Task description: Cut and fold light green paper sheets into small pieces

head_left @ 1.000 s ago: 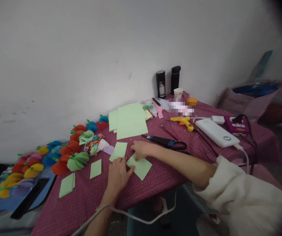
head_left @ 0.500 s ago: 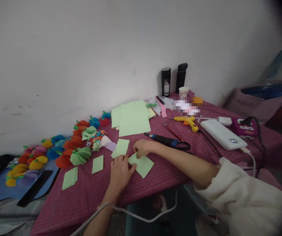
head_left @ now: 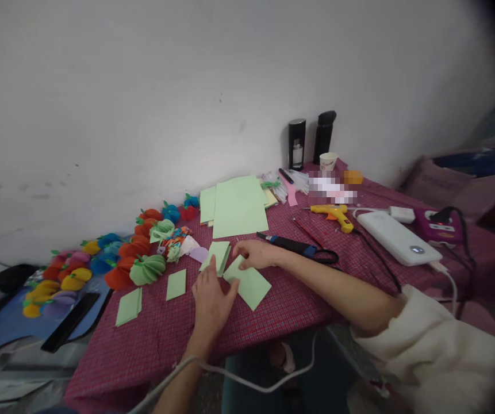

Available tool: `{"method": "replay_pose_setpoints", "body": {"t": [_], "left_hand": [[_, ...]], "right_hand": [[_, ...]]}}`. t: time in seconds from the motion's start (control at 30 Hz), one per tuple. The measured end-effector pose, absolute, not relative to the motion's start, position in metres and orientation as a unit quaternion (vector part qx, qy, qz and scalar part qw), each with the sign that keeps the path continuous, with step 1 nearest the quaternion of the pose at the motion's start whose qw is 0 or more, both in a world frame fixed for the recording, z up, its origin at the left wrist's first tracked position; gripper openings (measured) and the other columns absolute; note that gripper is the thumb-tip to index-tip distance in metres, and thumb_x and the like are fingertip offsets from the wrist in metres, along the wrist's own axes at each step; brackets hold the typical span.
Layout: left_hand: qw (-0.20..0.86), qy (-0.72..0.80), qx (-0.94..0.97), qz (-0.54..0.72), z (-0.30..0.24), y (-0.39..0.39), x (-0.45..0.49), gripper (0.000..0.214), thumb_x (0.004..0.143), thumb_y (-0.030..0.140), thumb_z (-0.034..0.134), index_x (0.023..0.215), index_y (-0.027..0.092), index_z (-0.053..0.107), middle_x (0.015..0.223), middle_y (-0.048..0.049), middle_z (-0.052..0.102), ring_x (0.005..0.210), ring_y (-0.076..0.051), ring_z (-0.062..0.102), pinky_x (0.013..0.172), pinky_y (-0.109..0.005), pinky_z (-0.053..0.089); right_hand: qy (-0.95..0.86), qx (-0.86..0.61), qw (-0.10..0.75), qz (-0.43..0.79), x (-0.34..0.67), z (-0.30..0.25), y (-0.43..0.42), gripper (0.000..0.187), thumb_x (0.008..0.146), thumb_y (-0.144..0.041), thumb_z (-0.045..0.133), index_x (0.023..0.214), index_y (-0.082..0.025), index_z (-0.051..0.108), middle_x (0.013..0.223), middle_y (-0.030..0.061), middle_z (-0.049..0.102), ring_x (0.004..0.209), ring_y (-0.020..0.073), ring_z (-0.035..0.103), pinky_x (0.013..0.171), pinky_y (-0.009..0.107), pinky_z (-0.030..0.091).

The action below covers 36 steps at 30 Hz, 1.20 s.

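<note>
pinching far side of green sheet [head_left: 253,290] with right grip [head_left: 256,254], near front edge of worktop [head_left: 288,305]. resting left grip [head_left: 213,300] with thumb apart from fingers, by sheet's left corner and folded green paper [head_left: 221,254]. noting black-and-blue tool [head_left: 291,245] just beyond right grip, yellow glue gun [head_left: 337,215] toward right edge, large pale sheets [head_left: 241,208] toward back edge.

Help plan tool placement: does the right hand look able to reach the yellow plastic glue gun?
Probably yes: between the right hand and the glue gun lie a slim black-blue tool and thin red stick, both low, though it's occupied with pale green paper.
</note>
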State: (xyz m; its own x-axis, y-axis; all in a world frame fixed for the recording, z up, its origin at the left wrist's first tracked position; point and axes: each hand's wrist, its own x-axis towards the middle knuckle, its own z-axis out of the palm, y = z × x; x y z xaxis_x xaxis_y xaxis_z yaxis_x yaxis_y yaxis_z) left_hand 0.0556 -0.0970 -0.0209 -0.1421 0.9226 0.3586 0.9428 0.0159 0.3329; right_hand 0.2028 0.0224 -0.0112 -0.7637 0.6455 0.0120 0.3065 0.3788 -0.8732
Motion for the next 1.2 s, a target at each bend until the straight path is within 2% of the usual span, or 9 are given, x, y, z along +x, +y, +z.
{"method": "replay_pose_setpoints", "body": {"t": [0.13,0.2,0.27,0.4,0.6,0.77,0.97,1.1,1.2], "left_hand": [[-0.204,-0.680,-0.562,-0.426,-0.021,-0.102,0.049,0.077,0.074,0.039,0.056,0.135,0.014,0.016,0.111,-0.0144,0.055,0.099,-0.022,0.054,0.083,-0.037,0.041],[-0.311,-0.647,-0.510,-0.473,-0.021,-0.107,0.048,0.078,0.072,0.036,0.059,0.134,0.014,0.017,0.096,-0.0105,0.062,0.085,-0.019,0.059,0.074,-0.032,0.046],[-0.365,-0.623,-0.471,-0.507,-0.020,-0.114,0.047,0.077,0.070,0.034,0.062,0.132,0.016,0.020,0.080,-0.0045,0.063,0.071,-0.016,0.060,0.064,-0.028,0.048],[-0.364,-0.616,-0.435,-0.547,-0.016,-0.126,0.040,0.070,0.068,0.031,0.064,0.127,0.019,0.028,0.062,0.0043,0.058,0.054,-0.010,0.055,0.052,-0.021,0.045],[-0.359,-0.625,-0.439,-0.536,-0.021,-0.139,0.022,0.071,0.067,0.029,0.064,0.126,0.018,0.025,0.057,0.0077,0.053,0.050,-0.009,0.051,0.050,-0.019,0.044],[-0.337,-0.660,-0.447,-0.501,-0.030,-0.145,0.012,0.070,0.068,0.030,0.062,0.128,0.020,0.026,0.058,0.0074,0.053,0.051,-0.009,0.051,0.049,-0.018,0.042],[-0.350,-0.662,-0.462,-0.476,-0.026,-0.136,0.014,0.067,0.070,0.034,0.060,0.126,0.016,0.031,0.057,0.0054,0.056,0.051,-0.010,0.052,0.049,-0.019,0.041],[-0.412,-0.643,-0.455,-0.458,-0.030,-0.122,0.021,0.057,0.065,0.037,0.065,0.113,0.013,0.045,0.055,0.0043,0.057,0.050,-0.011,0.053,0.048,-0.019,0.040],[-0.465,-0.621,-0.433,-0.459,-0.034,-0.115,0.024,0.038,0.063,0.037,0.067,0.089,0.013,0.056,0.059,0.0014,0.061,0.053,-0.012,0.056,0.050,-0.021,0.043]], "right_hand": [[-0.663,-0.259,0.241,0.659,0.201,-0.007,0.015,0.030,0.062,-0.010,0.061,0.087,-0.017,0.047,0.066,-0.0055,0.054,0.058,0.0086,0.052,0.055,0.021,0.039],[-0.632,-0.248,0.270,0.683,0.198,-0.006,0.009,0.030,0.062,-0.010,0.062,0.086,-0.017,0.046,0.065,-0.0059,0.054,0.055,0.0077,0.050,0.054,0.021,0.039],[-0.624,-0.244,0.291,0.683,0.193,-0.006,0.003,0.029,0.062,-0.011,0.062,0.086,-0.018,0.046,0.065,-0.0059,0.053,0.053,0.0070,0.048,0.052,0.020,0.038],[-0.619,-0.264,0.316,0.669,0.177,-0.013,-0.008,0.030,0.064,-0.012,0.062,0.087,-0.019,0.045,0.064,-0.0063,0.053,0.051,0.0065,0.047,0.050,0.019,0.035],[-0.671,-0.329,0.270,0.606,0.152,-0.033,-0.018,0.035,0.063,-0.011,0.063,0.094,-0.018,0.047,0.052,-0.0105,0.041,0.044,0.0052,0.038,0.045,0.017,0.028],[-0.713,-0.339,0.246,0.562,0.145,-0.045,-0.021,0.036,0.062,-0.013,0.065,0.095,-0.018,0.049,0.051,-0.0110,0.039,0.043,0.0046,0.036,0.044,0.018,0.026],[-0.685,-0.334,0.257,0.594,0.153,-0.039,-0.016,0.035,0.064,-0.010,0.062,0.094,-0.018,0.047,0.053,-0.0105,0.042,0.043,0.0047,0.037,0.044,0.017,0.028],[-0.658,-0.328,0.261,0.625,0.168,-0.033,-0.014,0.031,0.066,-0.007,0.058,0.093,-0.017,0.046,0.057,-0.0087,0.047,0.045,0.0056,0.042,0.045,0.018,0.033],[-0.705,-0.338,0.275,0.560,0.188,-0.028,-0.020,0.030,0.069,-0.013,0.059,0.096,-0.017,0.046,0.065,-0.0054,0.053,0.052,0.0077,0.049,0.050,0.020,0.037]]}}
